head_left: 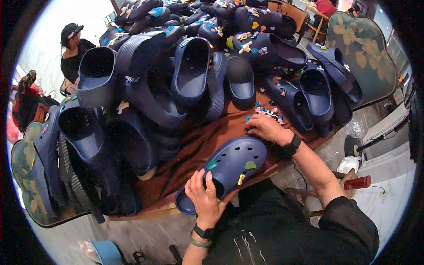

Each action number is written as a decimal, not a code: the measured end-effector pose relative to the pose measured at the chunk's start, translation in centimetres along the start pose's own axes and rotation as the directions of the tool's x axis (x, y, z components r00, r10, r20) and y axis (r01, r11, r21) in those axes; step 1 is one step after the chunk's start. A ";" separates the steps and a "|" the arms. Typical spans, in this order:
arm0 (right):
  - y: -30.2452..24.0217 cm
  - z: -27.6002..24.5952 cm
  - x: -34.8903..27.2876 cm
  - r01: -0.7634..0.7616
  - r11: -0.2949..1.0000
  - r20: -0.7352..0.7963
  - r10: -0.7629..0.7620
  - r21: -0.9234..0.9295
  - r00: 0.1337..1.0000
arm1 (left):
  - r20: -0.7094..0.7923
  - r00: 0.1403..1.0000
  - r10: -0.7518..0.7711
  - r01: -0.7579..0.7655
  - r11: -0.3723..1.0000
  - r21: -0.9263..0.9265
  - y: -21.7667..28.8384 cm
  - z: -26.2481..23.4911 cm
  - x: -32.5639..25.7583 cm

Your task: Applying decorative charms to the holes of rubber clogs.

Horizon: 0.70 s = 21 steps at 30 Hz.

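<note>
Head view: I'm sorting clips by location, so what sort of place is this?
Probably a small shoe workshop: navy clogs heaped on a brown cloth, loose charms by the right hand, and a charm-dotted clog at the left hand.

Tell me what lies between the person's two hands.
The head view shows the front of the dark blue clog between them: the left hand is at its opening, the right hand just beyond its toe.

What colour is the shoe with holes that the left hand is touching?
The shoe by the left hand is dark blue, best seen in the head view.
</note>
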State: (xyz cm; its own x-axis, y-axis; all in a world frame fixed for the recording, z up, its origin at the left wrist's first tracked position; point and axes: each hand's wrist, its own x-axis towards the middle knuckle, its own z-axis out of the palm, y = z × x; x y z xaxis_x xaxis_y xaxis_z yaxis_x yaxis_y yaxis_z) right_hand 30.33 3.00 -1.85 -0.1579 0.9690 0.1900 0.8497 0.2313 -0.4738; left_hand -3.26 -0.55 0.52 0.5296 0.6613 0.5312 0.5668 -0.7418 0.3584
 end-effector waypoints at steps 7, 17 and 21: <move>-0.2 0.3 0.1 0.012 1.000 -0.001 -0.012 -0.022 1.000 | -0.049 0.998 0.042 -0.042 0.999 0.002 0.0 0.3 -0.5; -11.8 -1.5 2.3 0.253 0.899 -0.128 -0.221 0.358 0.967 | -0.051 0.999 -0.004 0.004 1.000 0.001 0.5 0.0 -0.7; -11.0 -0.4 1.4 0.281 0.932 -0.107 -0.263 0.228 0.959 | -0.051 0.998 0.036 -0.037 0.999 -0.032 0.0 0.7 -0.3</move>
State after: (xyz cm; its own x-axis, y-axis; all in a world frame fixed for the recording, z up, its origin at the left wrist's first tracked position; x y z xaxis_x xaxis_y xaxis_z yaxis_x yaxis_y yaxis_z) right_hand 20.92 1.78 3.97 -0.3210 0.8593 0.3983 0.6335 0.5074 -0.5841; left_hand -2.96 -0.65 -0.13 0.5164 0.6278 0.5825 0.5261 -0.7692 0.3626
